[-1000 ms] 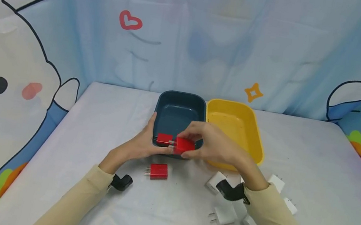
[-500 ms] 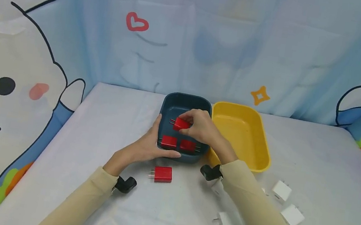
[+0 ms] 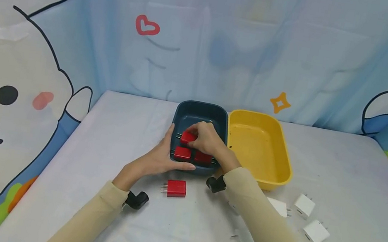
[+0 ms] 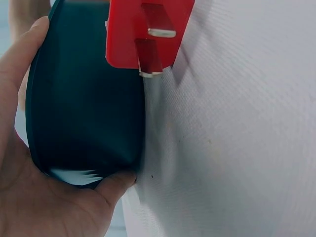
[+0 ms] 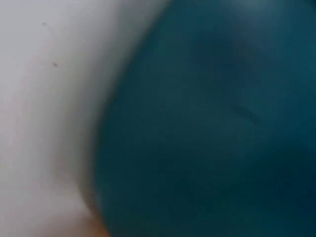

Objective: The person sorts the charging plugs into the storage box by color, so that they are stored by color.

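My left hand (image 3: 152,158) grips the near left corner of a dark blue bin (image 3: 195,169), fingers along its left side and thumb across its front wall. In the left wrist view the hand (image 4: 59,210) spans the bin's wall (image 4: 89,98). My right hand (image 3: 209,139) reaches into the bin and pinches a red charger plug (image 3: 187,138), its prongs pointing left. Two more red charger plugs, one on the left (image 3: 182,154) and one on the right (image 3: 202,158), lie along the bin's near side. Another red charger (image 3: 176,188) lies on the table in front.
A yellow bin (image 3: 255,147) stands against the blue bin's right side. Several white chargers lie at the right, among them one charger (image 3: 304,205) and another charger (image 3: 315,232); the right sleeve (image 3: 258,222) partly covers others. A printed curtain (image 3: 196,54) hangs behind the table.
My right hand has brought its red charger from over the bin's front edge into the bin, then slightly left and lower. The left hand keeps its place on the bin; the view has shifted slightly.
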`<state>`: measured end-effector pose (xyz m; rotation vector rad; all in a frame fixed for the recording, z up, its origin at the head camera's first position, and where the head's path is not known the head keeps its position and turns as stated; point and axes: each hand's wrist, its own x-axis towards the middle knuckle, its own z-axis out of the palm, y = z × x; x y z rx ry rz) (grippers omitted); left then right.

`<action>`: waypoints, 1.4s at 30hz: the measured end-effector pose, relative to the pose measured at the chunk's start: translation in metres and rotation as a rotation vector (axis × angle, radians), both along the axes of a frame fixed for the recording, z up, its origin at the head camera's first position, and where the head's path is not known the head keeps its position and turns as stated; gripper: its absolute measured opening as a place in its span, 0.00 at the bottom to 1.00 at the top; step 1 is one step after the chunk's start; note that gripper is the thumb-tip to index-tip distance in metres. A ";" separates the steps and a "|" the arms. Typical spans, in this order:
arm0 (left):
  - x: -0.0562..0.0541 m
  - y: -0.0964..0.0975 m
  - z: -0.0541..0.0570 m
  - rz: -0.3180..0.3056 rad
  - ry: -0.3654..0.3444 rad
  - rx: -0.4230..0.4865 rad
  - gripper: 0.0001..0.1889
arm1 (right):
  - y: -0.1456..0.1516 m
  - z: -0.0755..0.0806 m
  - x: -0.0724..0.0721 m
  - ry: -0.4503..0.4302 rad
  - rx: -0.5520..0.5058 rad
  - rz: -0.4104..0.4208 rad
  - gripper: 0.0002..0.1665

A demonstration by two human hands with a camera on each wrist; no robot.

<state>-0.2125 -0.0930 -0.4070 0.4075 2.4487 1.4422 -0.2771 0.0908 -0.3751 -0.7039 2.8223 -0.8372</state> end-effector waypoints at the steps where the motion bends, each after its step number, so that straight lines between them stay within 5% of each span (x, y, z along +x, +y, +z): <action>1: 0.000 0.000 0.000 0.000 0.000 -0.004 0.67 | 0.000 -0.002 0.000 0.000 -0.001 0.000 0.23; 16: 0.000 0.005 -0.002 -0.030 0.029 0.028 0.67 | 0.002 -0.013 0.000 -0.004 -0.024 -0.016 0.22; 23: 0.001 0.005 -0.002 -0.013 -0.003 -0.008 0.68 | 0.008 0.000 0.008 0.051 -0.033 -0.025 0.25; 31: 0.000 0.000 0.000 -0.010 -0.009 -0.035 0.67 | 0.017 0.042 0.044 0.216 -0.158 0.061 0.23; 37: -0.001 -0.004 0.003 -0.032 0.025 -0.013 0.68 | 0.016 0.063 0.085 0.345 -0.187 0.247 0.20; 42: -0.001 -0.004 0.003 -0.052 0.035 -0.029 0.68 | 0.016 0.058 0.116 0.279 -0.215 0.411 0.17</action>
